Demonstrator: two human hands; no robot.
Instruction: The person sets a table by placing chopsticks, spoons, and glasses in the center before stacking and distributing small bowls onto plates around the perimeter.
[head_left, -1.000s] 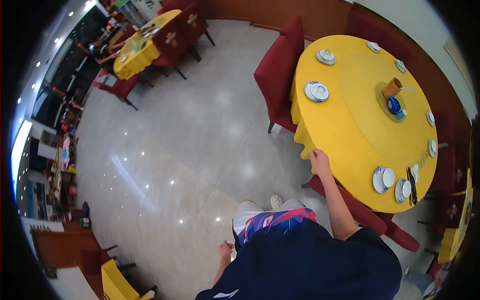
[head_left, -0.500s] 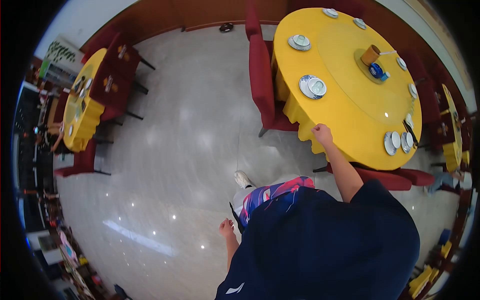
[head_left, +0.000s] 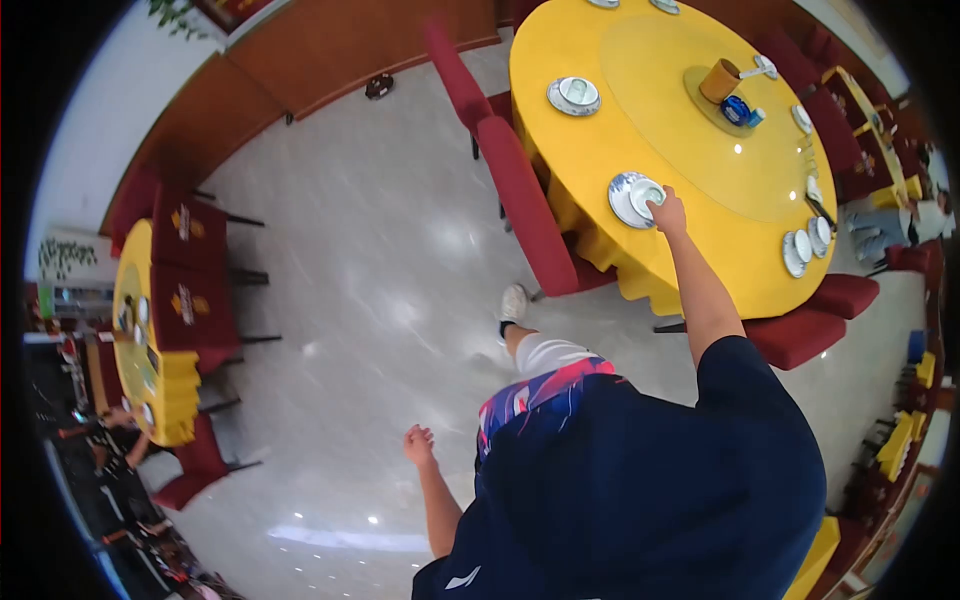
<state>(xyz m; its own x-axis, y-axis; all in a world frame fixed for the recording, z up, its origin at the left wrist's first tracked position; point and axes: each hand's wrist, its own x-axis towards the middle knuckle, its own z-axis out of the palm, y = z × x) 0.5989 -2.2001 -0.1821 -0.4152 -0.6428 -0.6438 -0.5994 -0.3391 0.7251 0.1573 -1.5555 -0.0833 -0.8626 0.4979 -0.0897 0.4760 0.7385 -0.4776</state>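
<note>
My right hand reaches over the round table's yellow cloth, its fingers closed at the edge of a clear glass. The glass rests in a small white bowl, and whether the fingers also grip the bowl's rim is hard to tell. Beneath lies a blue-patterned plate, with the bowl toward its right side. My left hand hangs over the floor beside my body, fingers loosely curled and apart, holding nothing.
Another place setting stands farther along the yellow table. A brown container and a blue item sit at its centre. Red chairs line the edge. A second yellow table is at left; people are visible at both sides.
My right hand has moved from beside the table edge to the glass in the nearest setting. I have stepped forward, and my left hand has swung out a little, its fingers looser.
</note>
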